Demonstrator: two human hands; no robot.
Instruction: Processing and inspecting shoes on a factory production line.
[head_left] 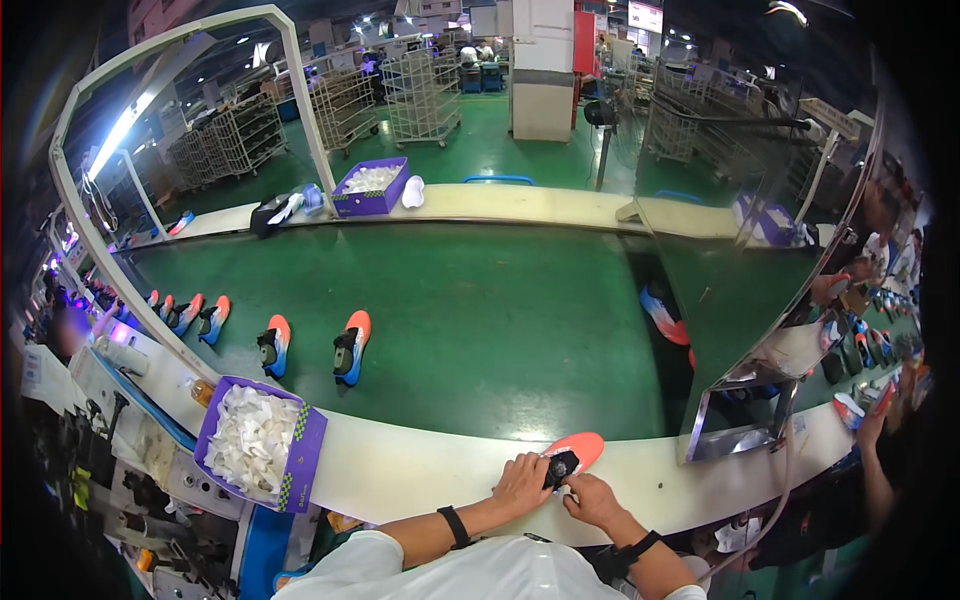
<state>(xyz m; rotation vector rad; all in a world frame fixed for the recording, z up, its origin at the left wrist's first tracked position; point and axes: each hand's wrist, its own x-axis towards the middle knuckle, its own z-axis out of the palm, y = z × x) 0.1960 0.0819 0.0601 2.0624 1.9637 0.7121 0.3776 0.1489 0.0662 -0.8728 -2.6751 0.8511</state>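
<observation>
Just below me, someone is working on a coral-toed running shoe, which is resting on the white bench with its toe pointing away. The left hand is grasping the shoe by its side near the black collar. The right hand is curling its fingers at the opening's other edge; whether they are pinching anything, I can't tell. This shoe is looking unfinished to me, since both hands are busy at its opening. A matching pair is lying on the green conveyor, hands off; I can't tell whether those are waiting or done. The purple box is holding plenty of crumpled white pieces.
</observation>
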